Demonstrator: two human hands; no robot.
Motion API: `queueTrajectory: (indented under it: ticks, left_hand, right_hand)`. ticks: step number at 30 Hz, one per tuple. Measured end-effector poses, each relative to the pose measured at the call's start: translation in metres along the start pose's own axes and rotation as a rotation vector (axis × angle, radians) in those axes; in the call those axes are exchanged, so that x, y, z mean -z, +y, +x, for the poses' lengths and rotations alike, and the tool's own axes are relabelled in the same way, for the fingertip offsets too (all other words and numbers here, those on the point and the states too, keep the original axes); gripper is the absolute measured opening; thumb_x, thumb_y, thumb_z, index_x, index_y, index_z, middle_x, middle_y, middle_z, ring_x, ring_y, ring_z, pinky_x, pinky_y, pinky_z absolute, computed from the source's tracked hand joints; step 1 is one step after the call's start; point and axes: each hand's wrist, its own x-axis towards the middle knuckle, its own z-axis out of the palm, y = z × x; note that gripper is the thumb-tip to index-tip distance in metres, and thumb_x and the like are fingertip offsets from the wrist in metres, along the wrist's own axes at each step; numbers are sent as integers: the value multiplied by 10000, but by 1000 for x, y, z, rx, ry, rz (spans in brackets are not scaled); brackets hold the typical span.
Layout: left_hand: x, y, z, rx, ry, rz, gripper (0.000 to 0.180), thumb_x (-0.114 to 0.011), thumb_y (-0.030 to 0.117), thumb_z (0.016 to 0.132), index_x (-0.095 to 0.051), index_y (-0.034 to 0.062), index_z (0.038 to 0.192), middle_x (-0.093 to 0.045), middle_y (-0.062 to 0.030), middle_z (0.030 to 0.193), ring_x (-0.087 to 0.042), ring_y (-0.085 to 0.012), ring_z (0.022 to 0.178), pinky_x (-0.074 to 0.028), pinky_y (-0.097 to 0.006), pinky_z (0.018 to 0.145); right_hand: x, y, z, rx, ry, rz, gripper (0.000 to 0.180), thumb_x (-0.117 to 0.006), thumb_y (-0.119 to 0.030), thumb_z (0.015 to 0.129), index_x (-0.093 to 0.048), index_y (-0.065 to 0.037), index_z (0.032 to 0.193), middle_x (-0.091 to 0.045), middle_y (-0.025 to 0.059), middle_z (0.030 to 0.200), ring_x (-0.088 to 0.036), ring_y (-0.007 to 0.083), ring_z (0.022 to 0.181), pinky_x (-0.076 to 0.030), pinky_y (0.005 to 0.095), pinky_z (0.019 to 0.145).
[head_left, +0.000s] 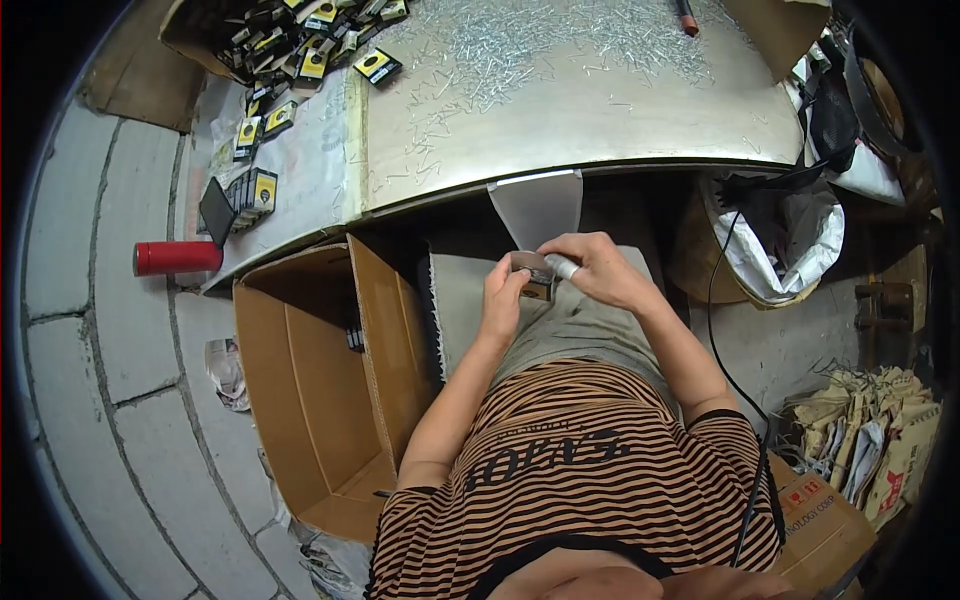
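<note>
My left hand (502,295) is closed around a small black cardboard box (538,290) above my lap. A greyish flap stands up at the top of the box. My right hand (600,268) meets it there, its fingers pinched together at the flap; what lies between them is too small to make out. A white wrapping (561,266) shows on one right finger. Just beyond both hands, a pale translucent chute-like sheet (540,205) hangs from the table edge.
Many small bent metal wires (490,60) lie across the metal table (560,130). Black-and-yellow boxes (313,62) are heaped far left. A red cylinder (178,258) juts past the table's left corner. An open carton (300,370) stands left, a lined bin (785,262) right.
</note>
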Motion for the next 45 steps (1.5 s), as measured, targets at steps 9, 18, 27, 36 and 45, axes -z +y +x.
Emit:
queueTrajectory:
  ticks: [9,18,27,36,45]
  left_hand:
    - [-18,37,-8,-649,191,538,557,-436,201,861,-333,-72,1335,-430,-232,1294,-459,-326,1170,-352,-393,1010]
    - [4,54,11,-351,-36,507,412,-504,181,963,-416,-13,1314,-559,-85,1199,-526,-195,1111,-405,-315,953]
    - [-20,63,-13,-609,99,174,607,-576,6,896,-265,-14,1416,-530,-150,1243,-555,-203,1079,-461,-314,915]
    - [-12,84,-7,-1054,78,886,572,-776,109,715,-512,1,1211,-577,-160,921,-598,-301,776,-518,-345,626]
    - [1,81,-19,-666,140,390,750,-748,83,781,-336,53,1407,-601,-27,754,-564,-74,640,-468,-208,568]
  right_hand:
    - [7,-30,14,165,4,-83,252,-580,48,746,-628,26,992,-651,172,859,-643,288,747,-502,306,668]
    - [33,-30,34,105,146,-136,218,-577,18,786,-631,30,997,-652,141,806,-625,168,712,-494,304,674]
    - [4,-6,11,107,10,304,493,-394,-372,996,-470,-14,1327,-591,102,1201,-554,147,1064,-436,277,929]
    - [7,-61,27,83,-55,986,434,-520,-127,859,-492,23,1265,-636,191,1101,-637,228,985,-497,329,895]
    - [-14,-55,20,-6,165,595,159,-672,-123,847,-712,-6,948,-700,54,855,-612,86,791,-494,230,735]
